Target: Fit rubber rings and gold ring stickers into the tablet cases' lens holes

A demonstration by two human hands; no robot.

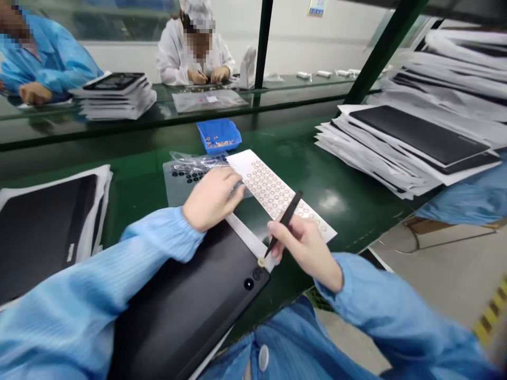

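On green desk (301,153): right hand (304,248) fingers pinching black tweezers (285,222) at black tablet (190,301) corner; left hand (212,199) fingers together on ring-sticker sheet (273,190).

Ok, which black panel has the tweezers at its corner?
The black panel under the left sleeve, two round holes by the corner the black tweezers reach; the others lie on white sheets, far right and left.

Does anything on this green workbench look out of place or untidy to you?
Yes: the stack of black flat panels in white sheets, on the right of the green workbench, looks askew. Its sheets fan out unevenly, with edges sticking out, instead of lying square.
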